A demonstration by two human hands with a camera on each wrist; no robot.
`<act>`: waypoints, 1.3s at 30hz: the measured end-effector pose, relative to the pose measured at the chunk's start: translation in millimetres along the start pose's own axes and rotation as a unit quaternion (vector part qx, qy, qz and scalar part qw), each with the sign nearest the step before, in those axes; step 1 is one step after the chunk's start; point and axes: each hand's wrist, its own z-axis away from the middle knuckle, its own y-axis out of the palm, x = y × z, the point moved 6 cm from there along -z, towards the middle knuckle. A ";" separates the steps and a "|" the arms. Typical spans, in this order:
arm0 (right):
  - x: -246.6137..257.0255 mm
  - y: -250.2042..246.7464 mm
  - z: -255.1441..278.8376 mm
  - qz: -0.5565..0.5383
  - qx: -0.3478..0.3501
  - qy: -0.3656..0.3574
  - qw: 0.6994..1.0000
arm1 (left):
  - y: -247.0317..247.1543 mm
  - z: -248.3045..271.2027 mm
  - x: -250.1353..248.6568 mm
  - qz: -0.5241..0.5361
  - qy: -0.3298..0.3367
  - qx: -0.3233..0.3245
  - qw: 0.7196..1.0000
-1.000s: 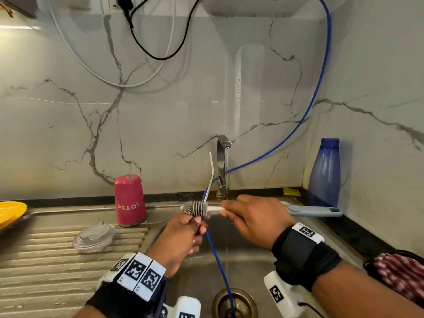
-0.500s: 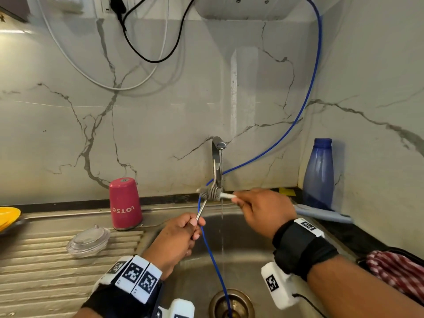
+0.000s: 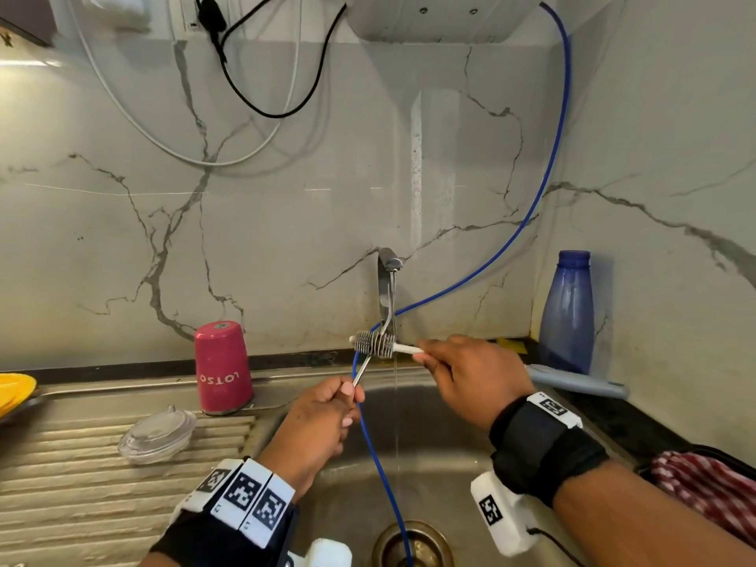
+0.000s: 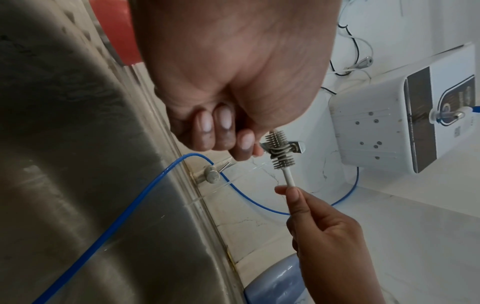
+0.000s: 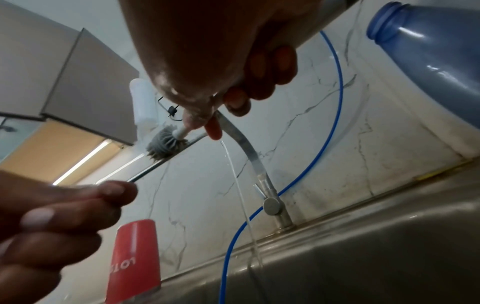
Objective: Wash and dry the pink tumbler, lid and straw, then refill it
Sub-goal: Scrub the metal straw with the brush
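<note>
My left hand [image 3: 349, 392] pinches the lower end of a thin metal straw [image 3: 362, 372] over the sink. The straw slants up to the tap [image 3: 386, 280], where a thin stream of water runs. My right hand [image 3: 425, 356] grips the white stem of a small grey brush [image 3: 374, 343], and its bristles lie against the straw's upper part. The right wrist view shows the straw [image 5: 155, 164] running from my left fingers up to the brush [image 5: 166, 146]. The pink tumbler [image 3: 223, 368] stands upside down on the sink ledge. Its clear lid [image 3: 157, 433] lies on the ribbed drainboard.
A blue hose [image 3: 380, 464] hangs from the wall unit down into the drain [image 3: 413, 542]. A blue bottle [image 3: 566, 313] stands in the right corner, with a grey-blue handle [image 3: 577, 380] lying in front of it. A yellow plate [image 3: 12, 392] sits far left; a checked cloth [image 3: 703, 484] lies at the right.
The brush has slid up the straw, away from my left fingers, to just under the tap. My right hand moved with it. My left hand keeps its pinch.
</note>
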 end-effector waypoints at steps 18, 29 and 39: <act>-3.2 18.0 -6.9 0.015 0.060 0.032 0.998 | -6.0 -0.5 10.0 -0.001 -0.059 0.005 0.998; -27.4 8.9 -5.6 0.009 0.044 0.054 0.998 | 12.3 -6.2 1.3 -0.026 -0.050 0.018 0.998; -81.5 -4.4 -4.9 -0.003 0.015 0.088 0.996 | 59.6 -27.2 -7.2 -0.063 -0.012 -0.003 0.998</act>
